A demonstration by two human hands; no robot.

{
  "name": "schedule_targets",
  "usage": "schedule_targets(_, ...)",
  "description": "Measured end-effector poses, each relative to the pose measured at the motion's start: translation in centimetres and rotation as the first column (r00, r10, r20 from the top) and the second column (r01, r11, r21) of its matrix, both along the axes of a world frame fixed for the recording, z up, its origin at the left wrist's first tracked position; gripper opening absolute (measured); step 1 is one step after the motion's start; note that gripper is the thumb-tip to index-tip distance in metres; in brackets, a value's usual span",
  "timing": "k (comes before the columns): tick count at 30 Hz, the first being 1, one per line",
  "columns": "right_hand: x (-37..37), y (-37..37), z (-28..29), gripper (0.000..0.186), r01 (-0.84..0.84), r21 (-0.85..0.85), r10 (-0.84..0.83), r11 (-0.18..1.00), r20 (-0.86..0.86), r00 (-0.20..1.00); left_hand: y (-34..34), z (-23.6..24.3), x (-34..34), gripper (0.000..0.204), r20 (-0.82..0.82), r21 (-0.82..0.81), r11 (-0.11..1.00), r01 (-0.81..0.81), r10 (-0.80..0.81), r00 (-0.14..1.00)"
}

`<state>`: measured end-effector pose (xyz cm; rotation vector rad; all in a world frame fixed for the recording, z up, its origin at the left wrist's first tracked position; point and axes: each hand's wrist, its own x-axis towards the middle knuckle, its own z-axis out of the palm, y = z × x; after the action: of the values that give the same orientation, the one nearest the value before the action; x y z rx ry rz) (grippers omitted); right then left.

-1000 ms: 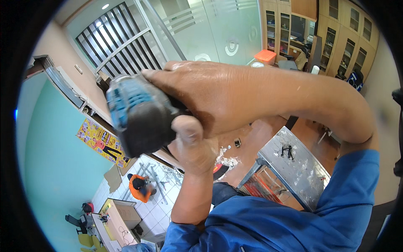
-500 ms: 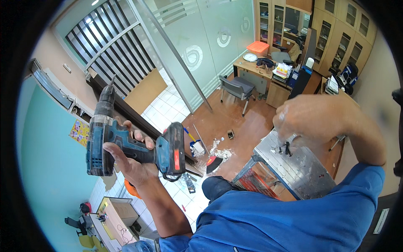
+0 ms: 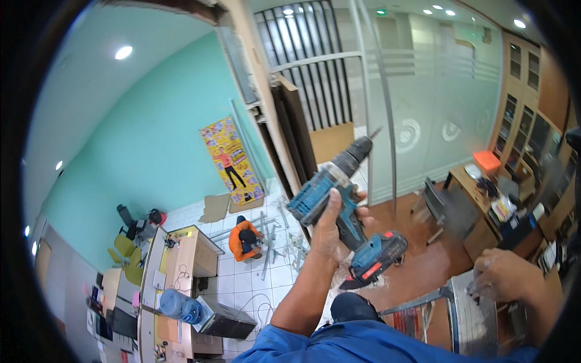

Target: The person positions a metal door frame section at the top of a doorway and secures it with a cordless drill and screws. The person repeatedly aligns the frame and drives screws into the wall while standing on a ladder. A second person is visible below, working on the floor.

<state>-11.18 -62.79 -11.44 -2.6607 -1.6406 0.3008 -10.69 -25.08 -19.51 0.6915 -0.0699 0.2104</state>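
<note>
My left hand [image 3: 330, 233] grips the handle of a blue and black cordless drill [image 3: 339, 187] with a red-marked battery pack at its foot. The drill's bit points up and to the right, toward a tall dark wooden frame [image 3: 296, 133]. My right hand [image 3: 505, 278] is at the lower right, its fingers curled over the edge of a ribbed metal platform [image 3: 472, 320] that I stand beside, high above the floor. Both my sleeves are blue.
Far below, a person in orange [image 3: 245, 239] crouches on the white tiles among metal strips. Wooden desks [image 3: 175, 266] and a water bottle [image 3: 178, 305] stand lower left. A glass partition [image 3: 436, 109], an office chair [image 3: 439, 202] and a cluttered desk [image 3: 484, 199] are on the right.
My left hand has carried the drill from the left toward the middle and tilted its bit up-right. My right hand has come down onto the metal platform. The view has swung toward the teal wall.
</note>
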Motion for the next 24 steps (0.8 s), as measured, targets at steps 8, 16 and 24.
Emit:
schedule_targets(8,0.9,0.1,0.6,0.012,0.055,0.017,-0.051,0.998,-0.176,0.983,1.4,-1.9,-0.4,0.064,0.116,0.072,0.99,0.121,-0.129,0.985)
schedule_targets(16,1.7,4.3,4.0,0.008,0.25,0.183,-0.204,0.951,-0.236,0.95,3.6,-5.0,-3.0,0.072,0.25,0.141,0.943,0.302,-0.329,0.911)
schedule_targets(24,3.3,10.6,8.1,0.011,0.045,0.675,-0.097,0.737,0.04,0.994,3.4,-6.3,-4.0,0.065,0.307,0.166,0.931,0.325,-0.362,0.88)
